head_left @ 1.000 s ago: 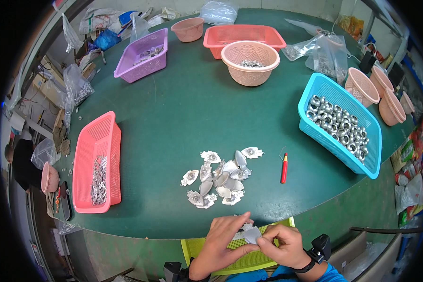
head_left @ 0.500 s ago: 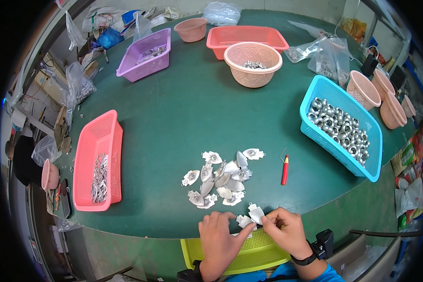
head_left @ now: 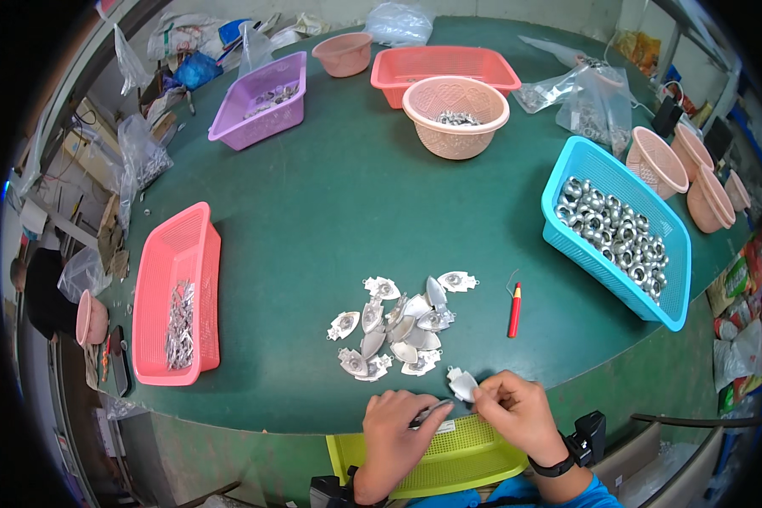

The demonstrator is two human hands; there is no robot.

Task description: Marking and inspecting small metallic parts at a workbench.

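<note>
Between the thumb and fingers of my left hand point(head_left: 398, 432) is a thin grey metal piece point(head_left: 430, 413), seen edge-on over the near table edge. Beside it, my right hand point(head_left: 516, 411) pinches a pale, leaf-shaped metal piece point(head_left: 461, 383) with a small notched tab at its far end. A loose pile of similar leaf-shaped metal pieces point(head_left: 402, 328) lies just beyond both hands, some with their hollow side up. Under my hands sits a yellow-green basket point(head_left: 389, 487), partly covered by them.
A red pen-like tool point(head_left: 515, 311) lies right of the pile. A blue basket point(head_left: 677, 245) of round metal parts stands at right, a pink basket point(head_left: 207, 296) at left. Farther back are a purple basket point(head_left: 237, 135), a red basket point(head_left: 389, 63) and a peach bowl point(head_left: 449, 140).
My left hand has closed on one of the two metal pieces at the table edge and drawn it slightly away from the other. My right hand keeps its piece in nearly the same place.
</note>
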